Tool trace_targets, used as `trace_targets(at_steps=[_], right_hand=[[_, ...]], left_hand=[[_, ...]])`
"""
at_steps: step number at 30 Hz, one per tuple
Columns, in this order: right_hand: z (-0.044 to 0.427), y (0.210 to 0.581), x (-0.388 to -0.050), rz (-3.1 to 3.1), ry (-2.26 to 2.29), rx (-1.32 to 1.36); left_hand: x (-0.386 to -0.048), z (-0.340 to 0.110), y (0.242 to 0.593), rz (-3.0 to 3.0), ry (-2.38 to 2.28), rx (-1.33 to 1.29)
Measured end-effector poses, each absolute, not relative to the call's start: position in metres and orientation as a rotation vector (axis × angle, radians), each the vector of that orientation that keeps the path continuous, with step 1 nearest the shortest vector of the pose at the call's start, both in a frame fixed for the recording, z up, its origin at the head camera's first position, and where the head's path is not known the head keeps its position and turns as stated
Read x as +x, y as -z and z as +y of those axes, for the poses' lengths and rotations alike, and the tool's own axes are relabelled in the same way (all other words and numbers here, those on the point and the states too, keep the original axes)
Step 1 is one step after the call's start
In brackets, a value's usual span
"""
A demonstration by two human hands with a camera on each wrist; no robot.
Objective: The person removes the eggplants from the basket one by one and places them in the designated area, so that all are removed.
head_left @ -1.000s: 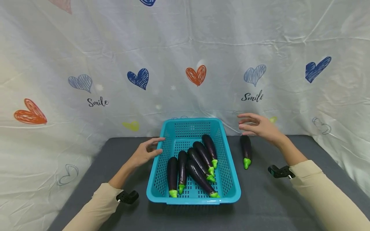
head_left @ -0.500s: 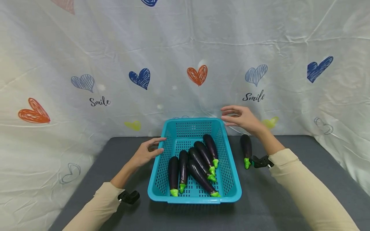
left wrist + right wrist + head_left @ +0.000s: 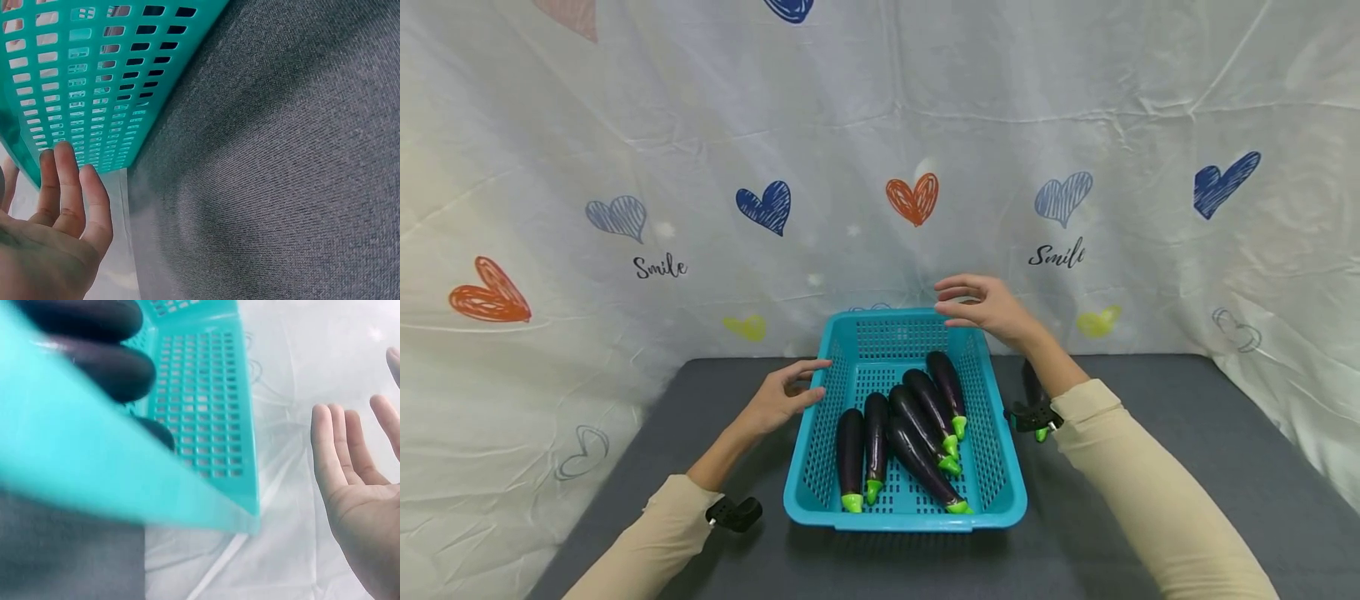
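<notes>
Right hand has swung left since a second ago, from above the far end of the loose eggplant to the far right corner of the turquoise basket; left hand and all the eggplants look unmoved. Loose eggplant lies on the grey desk, just right of the basket, nearer the person than the right hand and partly hidden behind that forearm and its wrist camera. Six more eggplants lie inside the basket, below and to the near left of the right hand. Right hand is spread: fingers lightly bent, thumb held off, clear of the rim in the right wrist view. Left hand also spread, fingers apart outside the left wall, tips at the rim; can't tell whether they touch. Eggplants are long, glossy, purple-black, with bright green stem caps pointing toward the person. Left two in the basket run almost straight front to back; other four slant, caps toward near right, some side against side. Basket walls are perforated, slots visible from both wrists. Right wrist view: near rim and eggplant ends blurred. Behind it all, white cloth printed with hearts and "Smile".
</notes>
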State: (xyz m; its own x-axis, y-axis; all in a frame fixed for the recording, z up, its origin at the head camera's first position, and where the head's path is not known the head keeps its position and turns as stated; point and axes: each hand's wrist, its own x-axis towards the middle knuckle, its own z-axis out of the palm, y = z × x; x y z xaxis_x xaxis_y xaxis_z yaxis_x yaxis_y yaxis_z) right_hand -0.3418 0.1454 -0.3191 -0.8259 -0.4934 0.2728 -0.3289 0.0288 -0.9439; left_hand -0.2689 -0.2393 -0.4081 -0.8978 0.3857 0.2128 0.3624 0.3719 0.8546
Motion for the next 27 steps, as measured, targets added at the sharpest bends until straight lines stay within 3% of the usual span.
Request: trace_targets(at_steps=[27], right_hand=[[0.077,0.355,-0.346,2.264,1.700,-0.845]], left_hand=[[-0.267,-0.239,0.406,2.567,-1.599,0.716]])
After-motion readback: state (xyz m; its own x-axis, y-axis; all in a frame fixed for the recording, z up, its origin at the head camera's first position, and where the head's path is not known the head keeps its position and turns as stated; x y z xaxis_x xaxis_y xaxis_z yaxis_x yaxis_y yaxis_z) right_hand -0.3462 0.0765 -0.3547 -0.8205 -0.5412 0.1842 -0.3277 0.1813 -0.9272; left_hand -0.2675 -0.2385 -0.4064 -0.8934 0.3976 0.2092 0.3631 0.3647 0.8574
